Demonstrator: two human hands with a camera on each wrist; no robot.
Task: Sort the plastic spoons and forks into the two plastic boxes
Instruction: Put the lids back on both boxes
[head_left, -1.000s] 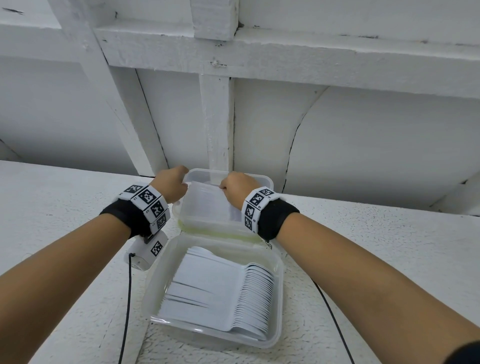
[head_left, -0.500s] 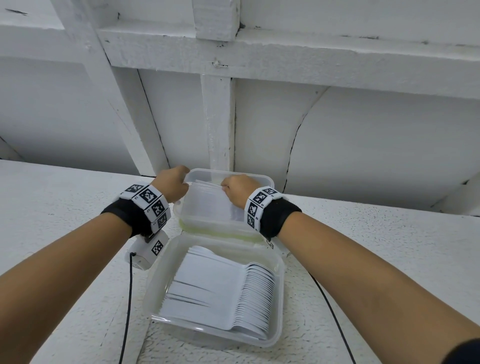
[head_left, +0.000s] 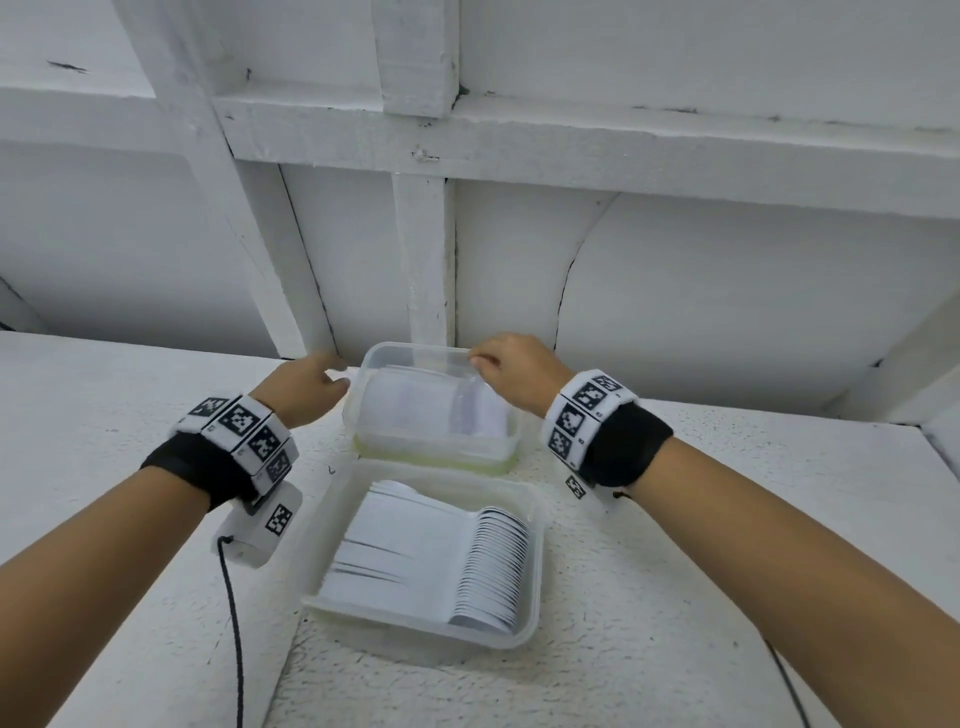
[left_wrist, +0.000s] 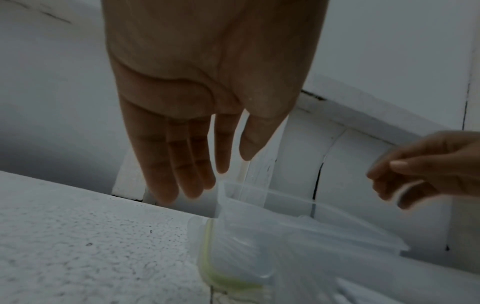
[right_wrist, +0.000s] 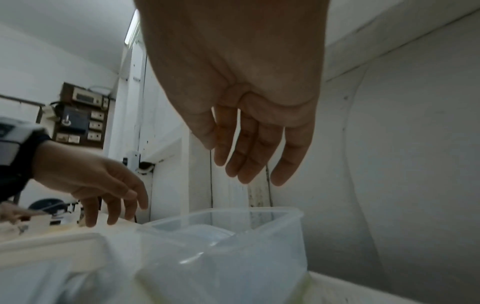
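Two clear plastic boxes stand one behind the other on the white table. The near box (head_left: 537, 571) holds a tight row of white plastic spoons (head_left: 493, 566). The far box (head_left: 436, 447) holds white cutlery (head_left: 415, 405) whose kind I cannot tell. My left hand (head_left: 306, 384) hovers just left of the far box with fingers straight and empty (left_wrist: 197, 181). My right hand (head_left: 514, 371) hangs over the far box's back right rim, fingers relaxed and holding nothing (right_wrist: 249, 164). The box rim (right_wrist: 285, 236) lies a little below those fingertips.
A white wall with wooden beams (head_left: 421, 260) rises right behind the far box. Black cables (head_left: 234, 623) trail from both wrists across the rough white tabletop (head_left: 701, 519). A switch panel (right_wrist: 78, 117) hangs on a wall far to the left.
Both hands have come out of the far box and spread apart, the left to the left side, the right toward the back right rim. The boxes have not moved.
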